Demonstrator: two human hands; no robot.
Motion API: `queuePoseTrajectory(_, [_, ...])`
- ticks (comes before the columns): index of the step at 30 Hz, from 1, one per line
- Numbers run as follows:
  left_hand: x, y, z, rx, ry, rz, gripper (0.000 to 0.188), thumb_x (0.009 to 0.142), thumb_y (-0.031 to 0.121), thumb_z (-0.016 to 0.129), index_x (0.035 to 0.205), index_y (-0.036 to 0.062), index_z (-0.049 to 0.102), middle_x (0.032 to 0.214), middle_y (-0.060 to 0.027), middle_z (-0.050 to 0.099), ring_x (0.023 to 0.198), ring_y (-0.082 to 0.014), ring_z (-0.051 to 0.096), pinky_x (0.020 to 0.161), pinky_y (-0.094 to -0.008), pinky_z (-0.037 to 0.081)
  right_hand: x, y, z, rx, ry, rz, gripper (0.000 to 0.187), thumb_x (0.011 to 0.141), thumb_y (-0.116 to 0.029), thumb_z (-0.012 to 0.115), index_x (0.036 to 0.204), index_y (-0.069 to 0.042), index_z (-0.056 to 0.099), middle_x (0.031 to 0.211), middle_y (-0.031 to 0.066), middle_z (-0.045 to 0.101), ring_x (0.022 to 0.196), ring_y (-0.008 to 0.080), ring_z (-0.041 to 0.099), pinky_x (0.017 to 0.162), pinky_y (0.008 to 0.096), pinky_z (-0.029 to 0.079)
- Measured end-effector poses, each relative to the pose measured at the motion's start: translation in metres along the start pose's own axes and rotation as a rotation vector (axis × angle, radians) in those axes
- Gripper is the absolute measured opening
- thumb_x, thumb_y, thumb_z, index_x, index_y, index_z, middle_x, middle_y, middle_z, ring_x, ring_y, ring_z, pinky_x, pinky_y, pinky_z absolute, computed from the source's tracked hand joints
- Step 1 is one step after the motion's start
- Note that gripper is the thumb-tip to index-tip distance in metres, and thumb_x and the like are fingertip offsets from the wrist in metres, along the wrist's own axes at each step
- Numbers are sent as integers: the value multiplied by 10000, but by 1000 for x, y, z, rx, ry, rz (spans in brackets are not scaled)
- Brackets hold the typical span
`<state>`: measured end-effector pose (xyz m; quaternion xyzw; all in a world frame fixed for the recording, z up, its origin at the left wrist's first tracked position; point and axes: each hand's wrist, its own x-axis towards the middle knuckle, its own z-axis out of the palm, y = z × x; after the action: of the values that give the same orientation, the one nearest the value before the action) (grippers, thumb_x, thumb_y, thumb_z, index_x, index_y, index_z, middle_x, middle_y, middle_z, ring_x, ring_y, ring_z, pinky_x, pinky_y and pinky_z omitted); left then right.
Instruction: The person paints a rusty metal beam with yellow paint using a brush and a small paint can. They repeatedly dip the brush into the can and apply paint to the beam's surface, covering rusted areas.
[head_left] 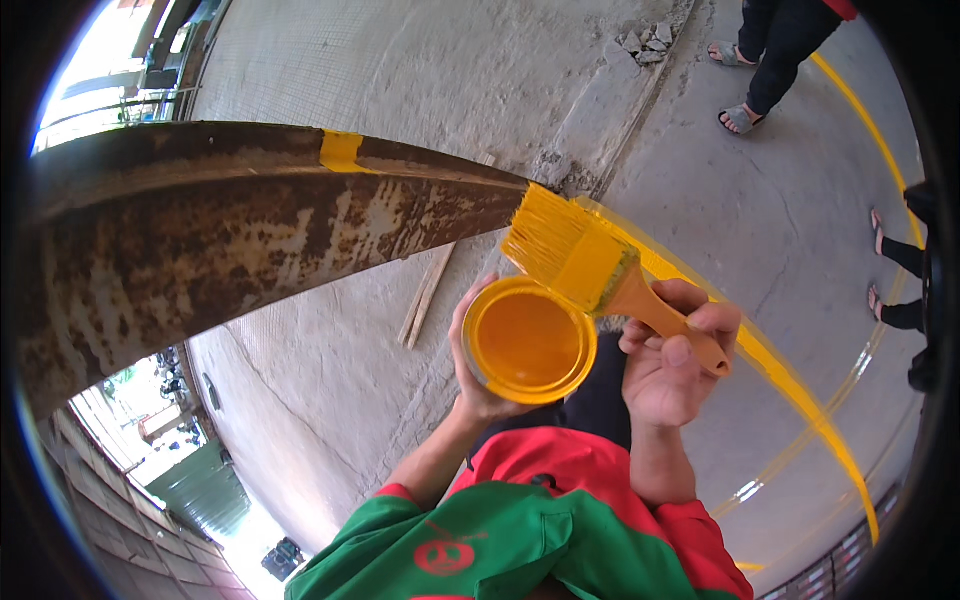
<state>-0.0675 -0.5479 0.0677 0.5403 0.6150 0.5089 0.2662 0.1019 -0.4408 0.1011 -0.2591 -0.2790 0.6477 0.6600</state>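
Note:
My left hand [473,372] is wrapped round an open paint can [583,345], its rim coated in yellow and orange-yellow paint inside. In my right hand [668,362] is a wide paintbrush [640,293], gripped by its orange handle. Yellow paint covers the bristles, which sit just above the can's far rim, tilted up to the left. Beyond the bristle tips ends a rusty steel beam [270,225]; whether they touch it cannot be told. One yellow patch [342,151] marks the beam's upper edge.
Yellow lines [800,395] run across the concrete floor [420,90] on the right. A person in sandals [742,120] stands at the far right, and another person's feet [876,300] show lower. Wooden strips [428,295] lie below the beam; rubble [645,43] is heaped farther off.

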Motion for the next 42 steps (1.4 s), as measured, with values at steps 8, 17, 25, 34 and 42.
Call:
queuePoseTrajectory(8, [-87, -20, -29, 199, 89, -66, 1371, 519, 461, 1000, 1514, -34, 198, 1534, -276, 334, 1418, -383, 400, 1165, -488, 350, -20, 64, 25, -169, -11, -331, 301, 891, -58, 652, 1105, -74, 441, 1177, 306, 594, 784, 284, 719, 623, 335, 626])
queuePoseTrajectory(17, [-129, -40, -80, 138, 60, -130, 1336, 517, 384, 1014, 1512, 13, 203, 1528, -234, 340, 1381, -347, 440, 1150, -480, 375, -22, 101, 63, -332, 27, -649, 289, 890, -25, 649, 1085, -69, 439, 1114, 300, 603, 750, 277, 731, 625, 346, 651])
queuePoseTrajectory(25, [-130, -57, -109, 109, 0, -124, 1346, 516, 363, 1018, 1517, 31, 182, 1518, -218, 349, 1390, -347, 420, 1161, -494, 358, -24, 111, 69, -355, 60, -678, 301, 902, -24, 642, 1113, -76, 435, 1138, 310, 604, 764, 277, 734, 626, 342, 649])
queuePoseTrajectory(34, [-124, -57, -112, 89, -41, -103, 1332, 510, 333, 1015, 1515, 29, 197, 1508, -214, 362, 1385, -341, 429, 1149, -494, 369, -26, 114, 74, -343, 92, -657, 303, 903, -27, 648, 1099, -82, 422, 1137, 308, 603, 763, 270, 735, 636, 340, 651])
queuePoseTrajectory(42, [-126, -59, -113, 95, -53, -122, 1364, 498, 435, 1016, 1507, 1, 207, 1519, -239, 349, 1366, -342, 459, 1137, -479, 404, -25, 119, 77, -346, 47, -666, 311, 905, -24, 645, 1114, -77, 421, 1140, 300, 591, 754, 258, 730, 623, 338, 647])
